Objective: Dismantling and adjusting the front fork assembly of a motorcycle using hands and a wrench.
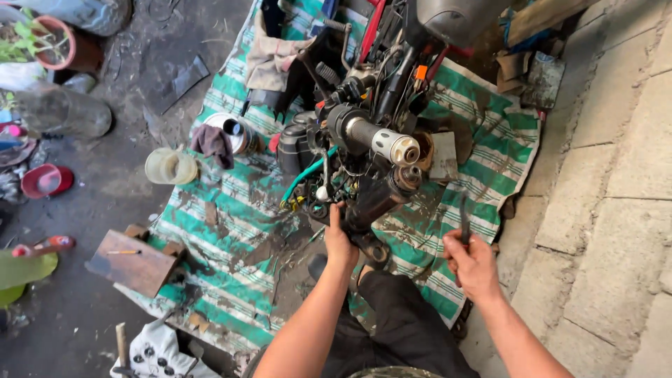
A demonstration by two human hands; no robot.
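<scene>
At top centre the motorcycle front [371,140] is cut off; left hand [339,241] grips its fork, right hand [474,262] holds a dark tool [465,218], over a striped tarp [231,210] on dirt floor [77,308].

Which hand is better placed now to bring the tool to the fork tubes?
Probably the right hand: it already grips the dark tool, beside the fork tubes. The left hand is pressed against the lower tube, apparently steadying it.
</scene>
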